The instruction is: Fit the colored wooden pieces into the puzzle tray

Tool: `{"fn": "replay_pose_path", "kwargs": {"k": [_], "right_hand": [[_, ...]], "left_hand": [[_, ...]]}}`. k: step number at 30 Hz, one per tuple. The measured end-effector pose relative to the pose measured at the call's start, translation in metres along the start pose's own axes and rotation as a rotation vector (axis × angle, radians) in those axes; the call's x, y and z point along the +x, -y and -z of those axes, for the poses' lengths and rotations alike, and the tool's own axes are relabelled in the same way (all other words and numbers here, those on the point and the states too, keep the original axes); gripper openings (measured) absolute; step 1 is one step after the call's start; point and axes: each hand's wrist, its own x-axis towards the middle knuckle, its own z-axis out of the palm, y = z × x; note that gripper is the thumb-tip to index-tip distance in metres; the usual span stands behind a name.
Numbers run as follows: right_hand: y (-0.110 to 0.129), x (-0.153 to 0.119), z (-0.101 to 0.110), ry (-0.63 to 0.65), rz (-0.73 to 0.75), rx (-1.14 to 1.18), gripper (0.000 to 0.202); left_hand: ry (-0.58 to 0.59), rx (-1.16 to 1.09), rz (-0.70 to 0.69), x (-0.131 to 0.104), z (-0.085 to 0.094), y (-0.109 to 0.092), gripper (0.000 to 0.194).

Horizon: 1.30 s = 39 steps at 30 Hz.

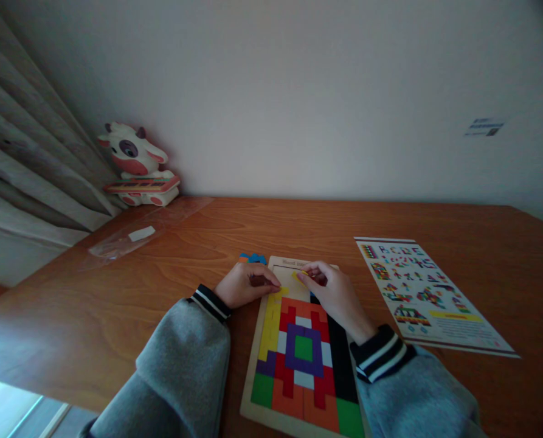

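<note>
While the right hand (pixel 335 295) pinches a small yellow block (pixel 300 277) over the far end of the wooden puzzle board (pixel 262 414) on the table (pixel 198 243), the left hand (pixel 241 285) has its fingers bunched by the yellow strip (pixel 272 322), though I honestly can't tell if it's gripping anything.

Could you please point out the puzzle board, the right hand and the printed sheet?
Puzzle board (pixel 271 417), head view: near wooden rim.
Right hand (pixel 335 293), head view: back of hand.
Printed sheet (pixel 425 294), head view: printed middle.

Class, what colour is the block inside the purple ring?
The centre block is green, clearest in the head view.
</note>
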Motion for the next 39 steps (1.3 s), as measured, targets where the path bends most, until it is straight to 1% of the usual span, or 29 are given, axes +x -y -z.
{"fn": "replay_pose_path", "kwargs": {"k": [2,4,6,8,10,13,16,20,22,23,26,28,29,31,34,39], "right_hand": [[0.001,-0.001,0.001,-0.012,0.009,-0.004,0.024],[0.002,-0.001,0.002,-0.019,0.019,-0.004,0.023],[0.004,-0.002,0.003,-0.021,0.032,0.000,0.022],[0.004,-0.003,0.002,-0.016,0.035,0.022,0.024],[0.004,-0.003,0.001,-0.001,0.025,0.061,0.027],[0.002,-0.004,-0.001,0.012,0.007,0.092,0.033],[-0.001,-0.004,-0.001,-0.010,0.021,0.089,0.038],[-0.005,-0.003,-0.001,-0.039,0.087,0.027,0.031],[-0.006,-0.003,-0.001,-0.041,0.109,-0.019,0.029],[-0.007,-0.002,-0.001,-0.042,0.114,-0.042,0.030],[-0.007,-0.003,0.000,-0.040,0.113,-0.098,0.030],[-0.006,-0.003,0.000,-0.036,0.110,-0.108,0.030],[-0.006,-0.003,0.000,-0.031,0.109,-0.109,0.029],[-0.004,-0.004,0.000,-0.022,0.111,-0.114,0.027],[-0.003,-0.004,-0.001,-0.024,0.116,-0.130,0.025],[-0.006,-0.002,0.000,-0.032,0.108,-0.165,0.024]], "left_hand": [[-0.117,-0.008,0.071,0.001,0.002,0.003,0.014],[-0.265,0.004,0.153,0.001,0.007,0.009,0.020],[-0.373,0.042,0.228,0.001,0.013,0.016,0.025],[-0.433,0.146,0.281,0.001,0.019,0.022,0.025],[-0.454,0.256,0.305,-0.001,0.024,0.025,0.023],[-0.458,0.339,0.317,-0.004,0.031,0.029,0.024],[-0.457,0.405,0.339,-0.008,0.040,0.035,0.024],[-0.411,0.635,0.320,-0.015,0.050,0.044,0.023],[-0.367,0.739,0.249,-0.016,0.051,0.046,0.023],[-0.332,0.756,0.190,-0.017,0.050,0.045,0.024],[-0.160,0.705,-0.002,-0.016,0.044,0.040,0.030],[-0.081,0.679,-0.068,-0.015,0.039,0.036,0.037],[-0.074,0.675,-0.075,-0.014,0.035,0.035,0.038],[-0.104,0.664,-0.056,-0.012,0.029,0.035,0.035],[-0.172,0.640,0.002,-0.008,0.023,0.036,0.025],[-0.252,0.541,0.046,-0.004,0.019,0.036,0.015]]}}
